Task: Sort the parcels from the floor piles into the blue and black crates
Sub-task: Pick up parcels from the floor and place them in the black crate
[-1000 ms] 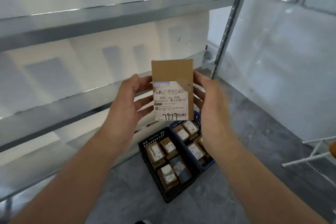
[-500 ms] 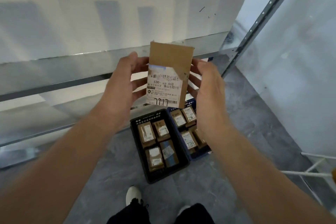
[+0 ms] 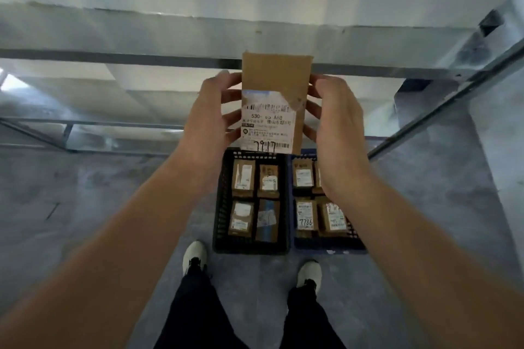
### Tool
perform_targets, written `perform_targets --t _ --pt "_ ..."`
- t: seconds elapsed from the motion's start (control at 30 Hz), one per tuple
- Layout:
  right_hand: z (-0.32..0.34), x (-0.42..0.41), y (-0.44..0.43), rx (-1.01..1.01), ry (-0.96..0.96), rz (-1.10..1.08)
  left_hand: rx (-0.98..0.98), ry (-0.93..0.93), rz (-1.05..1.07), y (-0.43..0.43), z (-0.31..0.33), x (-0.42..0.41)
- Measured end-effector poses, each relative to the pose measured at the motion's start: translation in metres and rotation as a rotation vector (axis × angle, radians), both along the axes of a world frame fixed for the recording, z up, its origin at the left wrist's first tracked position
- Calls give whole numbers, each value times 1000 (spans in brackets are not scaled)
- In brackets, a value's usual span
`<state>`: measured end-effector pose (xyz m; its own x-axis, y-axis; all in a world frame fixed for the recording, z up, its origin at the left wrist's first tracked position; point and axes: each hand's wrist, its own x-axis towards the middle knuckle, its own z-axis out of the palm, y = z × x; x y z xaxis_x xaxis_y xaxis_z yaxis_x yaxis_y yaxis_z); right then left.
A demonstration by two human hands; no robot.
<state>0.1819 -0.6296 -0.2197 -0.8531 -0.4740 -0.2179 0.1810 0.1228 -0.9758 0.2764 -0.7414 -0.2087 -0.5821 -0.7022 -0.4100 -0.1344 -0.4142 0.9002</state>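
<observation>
My fingers (image 3: 230, 119) curl round the long edges of the parcel (image 3: 276, 79), left hand (image 3: 209, 122) and right hand (image 3: 337, 127) each pinching a side, its label (image 3: 266, 125) facing me. In the last second the grip hasn't altered, but the view has tipped down and I've stepped closer, so the black crate (image 3: 219, 207) and blue crate (image 3: 329, 249), both already holding parcels, now sit directly under it, just ahead of my shoes (image 3: 195, 255). I'd judge the label is read and the drop comes next.
</observation>
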Motion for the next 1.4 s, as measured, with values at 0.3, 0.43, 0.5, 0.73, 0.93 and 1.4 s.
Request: perform_targets --t 0.3,0.43,0.5,0.73,0.93,1.4 --pt "-162 -41 21 122 -130 62 -31 -202 -34 16 -148 -25" --pt "-255 -40 22 138 -192 10 -29 -237 -79 14 -240 -27" --pt "-304 -34 24 176 -207 24 -44 -270 -89 14 -291 -26" --pt "-470 0 42 325 -338 93 85 -431 -128 13 -468 -4" --pt "-576 38 46 417 -347 156 268 -579 -182 21 -584 20" --pt "-723 60 56 539 -443 131 355 -681 -230 45 -724 9"
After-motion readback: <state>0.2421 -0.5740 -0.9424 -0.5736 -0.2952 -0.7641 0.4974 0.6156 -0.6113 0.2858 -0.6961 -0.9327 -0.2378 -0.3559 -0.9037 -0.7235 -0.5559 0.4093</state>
